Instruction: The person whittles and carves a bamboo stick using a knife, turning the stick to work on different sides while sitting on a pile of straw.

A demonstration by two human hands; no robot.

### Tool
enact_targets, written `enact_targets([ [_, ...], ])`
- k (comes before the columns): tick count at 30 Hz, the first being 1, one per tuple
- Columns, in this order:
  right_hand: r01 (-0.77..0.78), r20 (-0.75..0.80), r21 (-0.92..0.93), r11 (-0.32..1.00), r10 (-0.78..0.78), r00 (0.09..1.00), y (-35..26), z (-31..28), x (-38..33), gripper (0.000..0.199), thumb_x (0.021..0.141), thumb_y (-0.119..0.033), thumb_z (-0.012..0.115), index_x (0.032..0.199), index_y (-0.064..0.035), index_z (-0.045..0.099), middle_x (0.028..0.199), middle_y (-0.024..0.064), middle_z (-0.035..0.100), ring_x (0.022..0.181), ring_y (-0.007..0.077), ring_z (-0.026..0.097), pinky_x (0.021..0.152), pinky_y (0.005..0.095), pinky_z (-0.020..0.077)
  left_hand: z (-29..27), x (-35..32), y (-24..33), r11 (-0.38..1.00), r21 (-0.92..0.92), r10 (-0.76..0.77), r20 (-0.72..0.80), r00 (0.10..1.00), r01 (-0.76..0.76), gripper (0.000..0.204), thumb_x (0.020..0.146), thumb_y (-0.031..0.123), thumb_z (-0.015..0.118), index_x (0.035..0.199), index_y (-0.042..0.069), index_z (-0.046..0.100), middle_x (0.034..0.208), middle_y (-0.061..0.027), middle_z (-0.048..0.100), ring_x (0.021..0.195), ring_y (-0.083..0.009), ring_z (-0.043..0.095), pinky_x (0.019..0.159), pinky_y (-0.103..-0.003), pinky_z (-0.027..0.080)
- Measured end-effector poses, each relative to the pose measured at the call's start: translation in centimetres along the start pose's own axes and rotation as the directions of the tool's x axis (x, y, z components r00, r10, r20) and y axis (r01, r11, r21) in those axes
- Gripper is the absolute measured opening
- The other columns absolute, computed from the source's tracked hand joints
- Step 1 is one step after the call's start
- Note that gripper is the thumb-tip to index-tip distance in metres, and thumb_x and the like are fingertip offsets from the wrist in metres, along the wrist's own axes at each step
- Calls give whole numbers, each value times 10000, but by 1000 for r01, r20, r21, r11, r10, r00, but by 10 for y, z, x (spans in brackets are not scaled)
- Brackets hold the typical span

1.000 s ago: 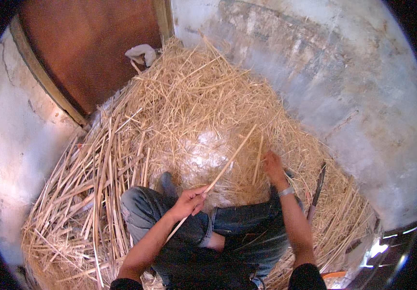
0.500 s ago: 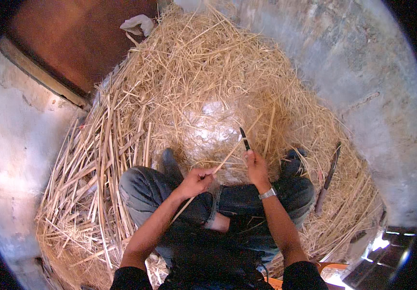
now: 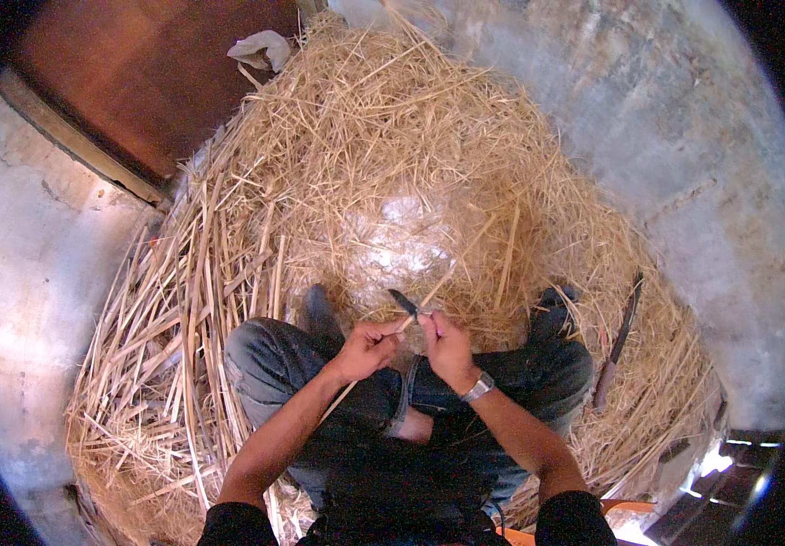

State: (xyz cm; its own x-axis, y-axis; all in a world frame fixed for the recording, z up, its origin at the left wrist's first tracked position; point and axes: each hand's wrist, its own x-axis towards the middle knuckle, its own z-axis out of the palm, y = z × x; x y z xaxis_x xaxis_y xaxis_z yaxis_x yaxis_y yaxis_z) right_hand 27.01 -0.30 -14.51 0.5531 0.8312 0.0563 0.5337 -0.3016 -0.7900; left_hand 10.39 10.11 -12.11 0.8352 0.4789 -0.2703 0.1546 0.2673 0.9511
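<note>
Right hand (image 3: pixel 448 344) is closed around the handle of a small knife (image 3: pixel 403 303), whose dark blade points up and to the left, laid against a thin straw stalk (image 3: pixel 390 338). Left hand (image 3: pixel 367 348) is curled shut on the same stalk, just below the blade, so that the stalk is kept steady where the edge meets it. The stalk runs on a slant from below the left wrist, over the lap, up through the fist to the knife; its upper end is lost against the straw behind, and how far it reaches cannot be told. Both hands are held close together, nearly touching, above the knees, which seems to give the blade a short, controlled stroke.

A watch (image 3: pixel 477 388) is worn on the right wrist. The legs, in blue jeans (image 3: pixel 269 359), are crossed or folded on the floor, with the work kept over the lap.

All around, a large heap of straw (image 3: pixel 392 155) is spread, fine and tangled in the middle, with longer, flatter stalks (image 3: pixel 169 300) lying in rough rows to the left. To the right, a long dark tool (image 3: pixel 618 341) with a wooden handle is left lying on the straw, well apart from the hands. At the top, a crumpled pale bag (image 3: pixel 260 47) sits at the edge of the heap, near a brown door (image 3: pixel 151 77) and the grey concrete wall (image 3: pixel 674 127)
</note>
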Motion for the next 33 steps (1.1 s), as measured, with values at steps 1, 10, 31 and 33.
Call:
enact_targets([
  [1,-1,41,33,999,0,999,-8,0,-1,316,999,-321,560,857,-40,594,731,239,592,681,434,594,569,488,455,0,0,4,1000,5,5,-1,1000,-5,352,1022,165,556,1361,77,590,573,67,405,494,-47,381,447,-243,317],
  [10,-65,-274,0,998,62,960,49,-23,41,309,988,-342,568,910,-58,665,788,209,662,701,398,652,646,479,509,3,8,2,964,-249,-61,117,991,89,363,1027,109,532,1388,81,566,581,80,308,476,-41,287,445,-231,254],
  [31,27,-63,-14,1000,-28,998,3,1,4,297,988,-345,565,932,-68,655,676,234,598,572,431,578,509,494,441,0,-3,11,917,-358,-150,93,984,173,356,1031,149,525,1371,53,563,543,78,318,441,-43,279,432,-225,257],
  [33,-53,-235,-15,998,48,971,22,-18,31,316,1007,-293,552,837,-29,592,655,243,545,539,402,511,499,459,406,1,-1,5,921,-350,-133,137,982,173,363,1034,153,521,1383,57,554,545,78,318,436,-45,281,432,-227,259],
])
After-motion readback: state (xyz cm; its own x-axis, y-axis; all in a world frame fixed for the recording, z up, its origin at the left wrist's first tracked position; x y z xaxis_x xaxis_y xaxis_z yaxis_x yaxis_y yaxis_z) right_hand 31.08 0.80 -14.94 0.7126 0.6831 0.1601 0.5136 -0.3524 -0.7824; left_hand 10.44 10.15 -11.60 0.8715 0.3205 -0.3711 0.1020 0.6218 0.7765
